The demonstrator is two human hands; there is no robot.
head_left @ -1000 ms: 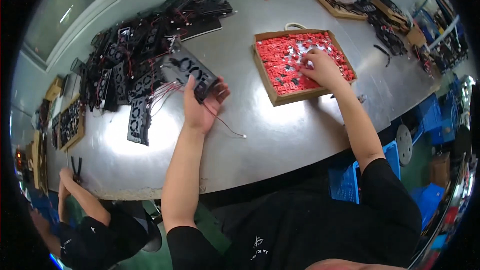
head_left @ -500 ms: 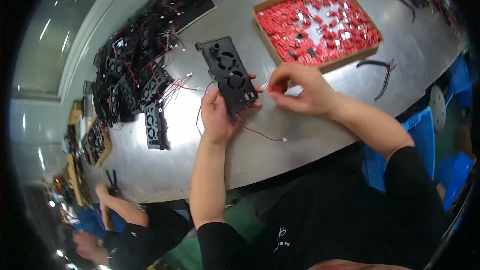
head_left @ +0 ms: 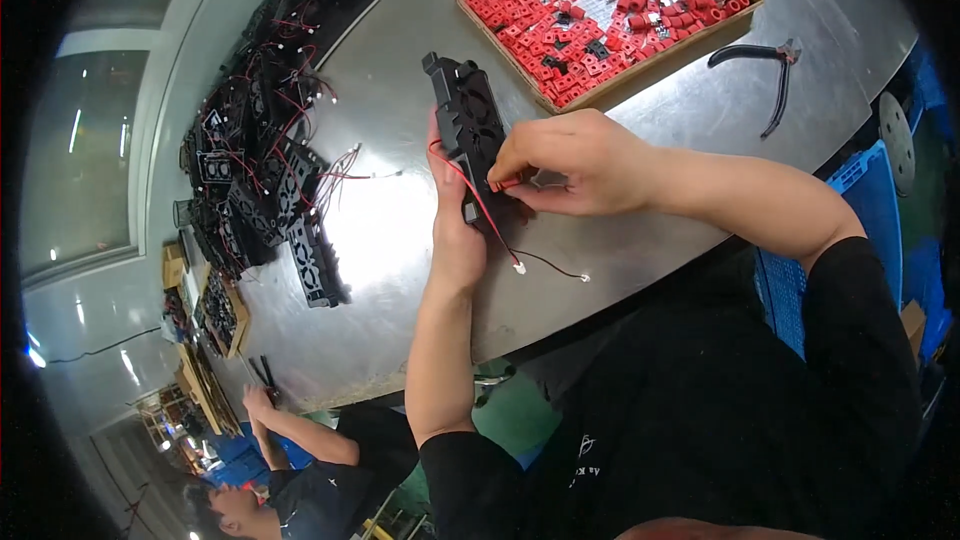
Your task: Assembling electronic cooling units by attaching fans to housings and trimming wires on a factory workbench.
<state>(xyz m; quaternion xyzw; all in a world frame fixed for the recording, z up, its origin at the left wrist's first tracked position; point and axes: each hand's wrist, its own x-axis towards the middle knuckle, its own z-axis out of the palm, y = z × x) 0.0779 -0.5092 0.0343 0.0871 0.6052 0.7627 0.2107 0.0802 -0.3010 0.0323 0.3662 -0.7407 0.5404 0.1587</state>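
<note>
My left hand [head_left: 455, 230] grips a long black fan module [head_left: 468, 130] from underneath, holding it above the shiny grey table [head_left: 640, 120]. Thin red and black wires [head_left: 500, 235] trail from the module down to small white plugs near the table's front edge. My right hand [head_left: 570, 162] pinches a small red part [head_left: 508, 183] against the module's lower right side. A shallow cardboard tray [head_left: 655, 55] of several small red parts lies just beyond my right hand.
A heap of black fan modules with red wires [head_left: 270, 170] covers the table's left side. Black pliers [head_left: 765, 65] lie to the right of the tray. Blue crates [head_left: 860, 200] stand at the right. Another person [head_left: 290, 460] works at the lower left.
My right hand left the tray of red parts and came to the fan module with a red part. My left hand lifted the module and brought it closer.
</note>
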